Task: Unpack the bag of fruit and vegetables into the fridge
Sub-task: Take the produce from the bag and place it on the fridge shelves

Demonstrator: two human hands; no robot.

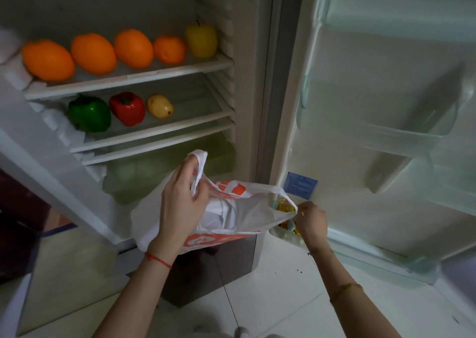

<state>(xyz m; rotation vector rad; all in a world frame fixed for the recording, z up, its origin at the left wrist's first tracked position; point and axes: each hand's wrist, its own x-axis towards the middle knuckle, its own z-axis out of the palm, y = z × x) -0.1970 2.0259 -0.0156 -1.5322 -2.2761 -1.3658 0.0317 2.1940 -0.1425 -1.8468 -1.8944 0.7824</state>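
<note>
Two hands: both are on the bag [231,216], held out in front of the open fridge [247,80], low down by the bottom drawer.
Left hand [184,201]: fingers curled around one white handle loop, pulling it up and toward the fridge side. There's a red string bracelet [157,260] on that wrist.
Right hand [312,223]: pinching the other edge of the bag and tugging it to the right, so the mouth is stretched wide. Can't really make out the fingertips, they're a bit blurred.
Bag: thin white plastic with orange print, hanging in the air between the hands, above the floor [270,286]. Looking inside it's mostly crumpled white plastic; can't tell if anything is in there.
Top shelf [134,76]: four orange fruits [94,53] in a row, then a yellow pepper [201,40] at the right end, close to the last orange one.
Second shelf [154,129]: a green pepper [89,113], a red pepper [127,108] and a small yellow mango-looking fruit [160,106], lined up left to right, all toward the left half.
Drawer [154,175]: frosted, pale green tint, contents too hazy to call.
Door [373,105]: swung open on the right with clear bins on it. A blue label [300,185] sits near its bottom corner, and some yellowish bits show in the lowest door bin [286,234] just behind the bag edge.
</note>
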